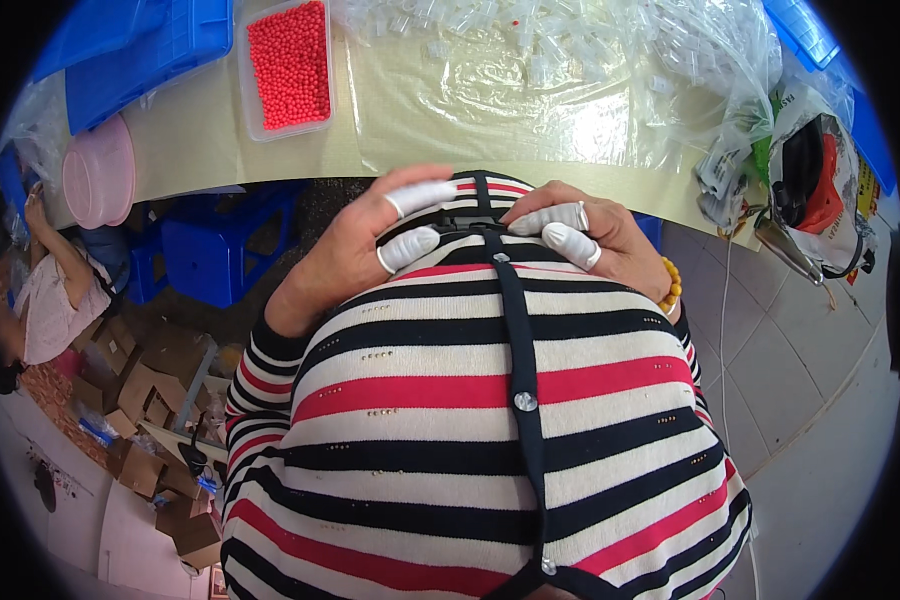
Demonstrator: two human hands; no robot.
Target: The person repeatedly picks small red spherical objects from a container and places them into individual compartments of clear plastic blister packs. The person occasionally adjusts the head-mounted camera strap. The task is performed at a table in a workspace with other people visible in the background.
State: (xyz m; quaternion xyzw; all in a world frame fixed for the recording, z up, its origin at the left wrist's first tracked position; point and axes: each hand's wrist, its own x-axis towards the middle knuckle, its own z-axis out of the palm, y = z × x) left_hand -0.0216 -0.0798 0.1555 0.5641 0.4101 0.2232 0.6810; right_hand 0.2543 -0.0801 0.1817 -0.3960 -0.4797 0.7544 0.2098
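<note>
A: What sits at the middle of it all?
B: A black buckle, at the waist of a striped cardigan, close to the table's near edge

A: And the hands?
B: The left hand is by its left end, thumb and forefinger curved and parted; the right hand has its fingertips at the right end. Whether either one pinches it, I cannot tell

A: Anything worn on them?
B: White finger covers on both, and a yellow beaded bracelet at the right wrist

A: Farther out?
B: The pale yellow table bears a clear tray of red beads, small clear plastic pieces and, at the left, a pink tub

A: And past the table?
B: A blue stool, another person at the far left, and cardboard boxes below them
</note>
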